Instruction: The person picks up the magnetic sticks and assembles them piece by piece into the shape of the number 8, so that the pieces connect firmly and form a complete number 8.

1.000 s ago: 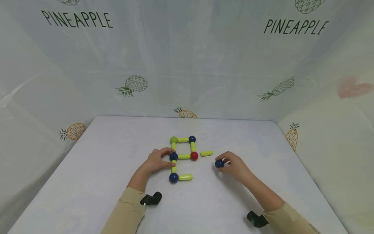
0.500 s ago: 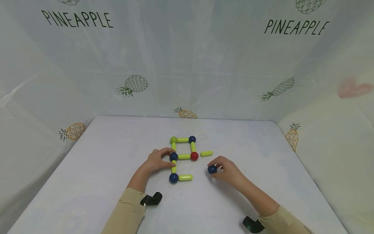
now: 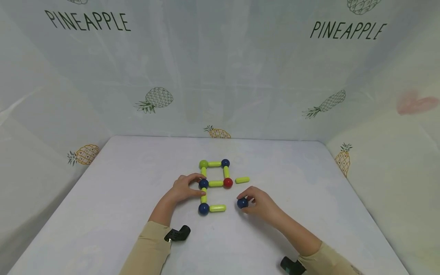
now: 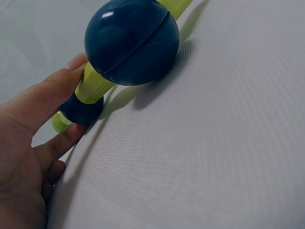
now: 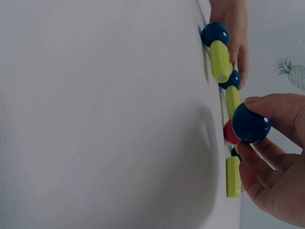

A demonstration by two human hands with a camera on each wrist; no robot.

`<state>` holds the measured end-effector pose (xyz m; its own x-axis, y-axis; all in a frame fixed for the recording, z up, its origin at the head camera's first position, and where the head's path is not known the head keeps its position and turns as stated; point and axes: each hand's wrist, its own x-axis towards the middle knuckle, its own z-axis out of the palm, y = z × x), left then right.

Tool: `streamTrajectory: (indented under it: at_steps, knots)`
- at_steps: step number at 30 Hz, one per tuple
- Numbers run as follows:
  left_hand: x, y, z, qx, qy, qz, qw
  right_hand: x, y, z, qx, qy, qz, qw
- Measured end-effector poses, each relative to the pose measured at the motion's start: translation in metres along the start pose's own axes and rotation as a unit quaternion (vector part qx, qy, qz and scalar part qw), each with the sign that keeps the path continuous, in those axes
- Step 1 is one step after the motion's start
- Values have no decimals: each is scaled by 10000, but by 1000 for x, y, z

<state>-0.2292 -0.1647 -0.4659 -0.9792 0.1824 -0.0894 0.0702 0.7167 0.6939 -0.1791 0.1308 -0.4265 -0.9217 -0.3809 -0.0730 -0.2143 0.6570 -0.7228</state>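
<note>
On the white table lies a frame of yellow-green magnetic rods and balls. My left hand (image 3: 182,188) holds its middle-left blue ball (image 3: 204,184) between thumb and fingers; in the left wrist view the thumb lies along the rod (image 4: 93,86) beside that ball. Nearer the person, a corner blue ball (image 3: 204,209) carries a rod (image 3: 217,208) that points right with a free end. Off to the right of that end, my right hand (image 3: 262,205) pinches a separate blue ball (image 5: 251,123) between thumb and fingertips, raised off the table.
A loose yellow-green rod (image 3: 242,180) lies just right of the frame's red ball (image 3: 228,183), apart from it. A green ball (image 3: 203,164) and another blue ball (image 3: 225,163) form the far corners. Behind the table hangs a pineapple-printed curtain (image 3: 220,76).
My right hand has carried its blue ball left and toward the person, closer to the lower rod's free end. The left hand and the frame stay in place.
</note>
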Motion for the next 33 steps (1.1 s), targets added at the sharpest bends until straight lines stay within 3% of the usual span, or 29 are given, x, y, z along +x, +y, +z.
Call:
streamTrajectory:
  at_steps: [10, 20, 33]
  knots:
    - [0, -1, 1, -1, 2, 61, 10000, 2, -1, 9, 147, -242, -84, 9996]
    - [0, -2, 0, -20, -6, 98, 9999, 6, -2, 16, -65, -356, -325, 9988]
    - [-1, 0, -1, -27, -21, 96, 9999, 12, -8, 21, -257, -405, -198, 9987]
